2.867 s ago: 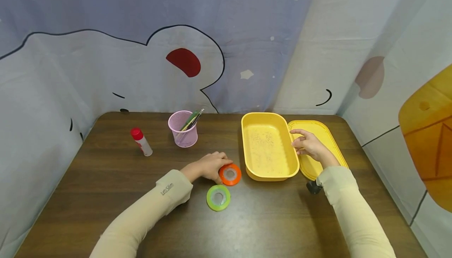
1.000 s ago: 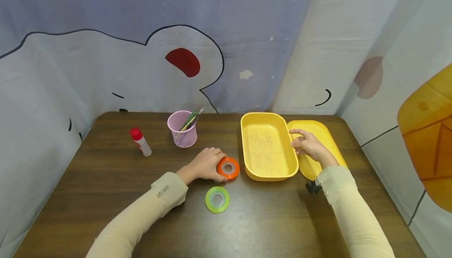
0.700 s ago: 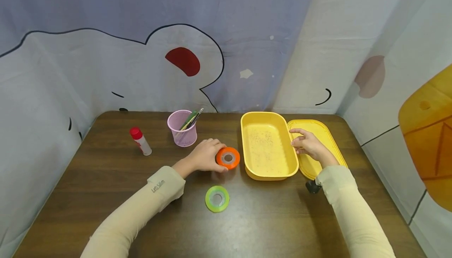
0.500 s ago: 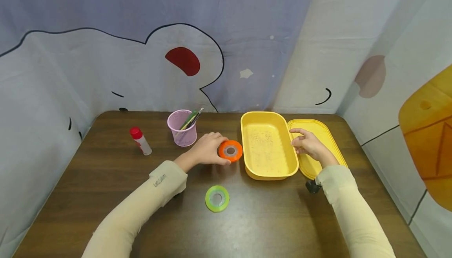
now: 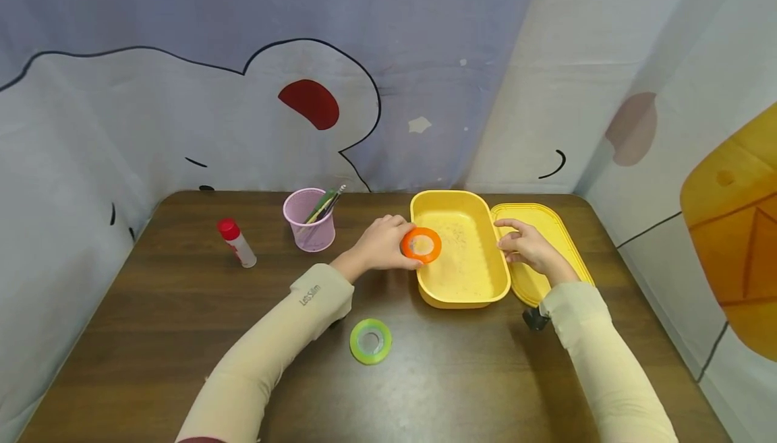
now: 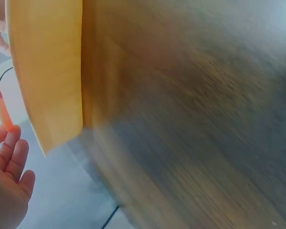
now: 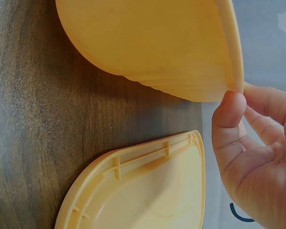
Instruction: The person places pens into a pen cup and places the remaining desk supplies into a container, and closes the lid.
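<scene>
My left hand (image 5: 384, 244) pinches a roll of orange tape (image 5: 436, 245) above the left rim of the yellow plastic box (image 5: 467, 288). In the left wrist view the tape roll (image 6: 2, 105) is seen edge-on between the fingertips, with the box's outer wall (image 6: 47, 71) beside it. At the box's right rim is my right hand (image 5: 529, 249); the right wrist view shows its thumb and fingers (image 7: 229, 112) pinching that rim. A roll of green tape (image 5: 371, 360) lies flat on the table, in front of the box.
Partly behind the right hand lies a yellow lid (image 5: 543, 217), right of the box. A pink mesh cup (image 5: 312, 234) with several pens stands back left of it. Farther left, a red-capped glue stick (image 5: 238, 244) stands on the wooden table (image 5: 152, 335). A printed curtain (image 5: 243, 126) hangs behind.
My left hand has lifted the orange tape from beside the green roll and carried it back and right, over the box's left rim. The right hand keeps its place.
</scene>
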A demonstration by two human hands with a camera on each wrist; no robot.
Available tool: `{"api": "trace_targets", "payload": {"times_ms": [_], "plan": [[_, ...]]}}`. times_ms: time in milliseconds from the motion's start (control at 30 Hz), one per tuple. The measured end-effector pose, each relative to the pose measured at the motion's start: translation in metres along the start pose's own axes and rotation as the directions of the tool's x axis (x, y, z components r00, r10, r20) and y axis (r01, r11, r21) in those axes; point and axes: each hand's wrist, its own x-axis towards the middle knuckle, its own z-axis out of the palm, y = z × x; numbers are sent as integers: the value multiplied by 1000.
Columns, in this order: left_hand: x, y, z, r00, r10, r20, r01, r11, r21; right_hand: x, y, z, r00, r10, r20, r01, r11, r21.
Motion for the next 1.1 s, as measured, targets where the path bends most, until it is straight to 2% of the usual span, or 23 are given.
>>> {"api": "trace_targets", "payload": {"times_ms": [267,733,967,1100], "plan": [[14,13,12,999,10,31,-12,998,66,1,1,1,1000,-6,-3,6,1000,3],[30,39,29,990,55,127,-79,977,198,0,1,1,1000,-12,1,12,1000,16],[35,44,36,982,28,185,-79,959,272,-1,2,0,1000,-22,5,22,1000,2],[36,46,38,978,10,208,-69,957,281,-1,0,0,1000,-14,12,14,1000,15]]}}
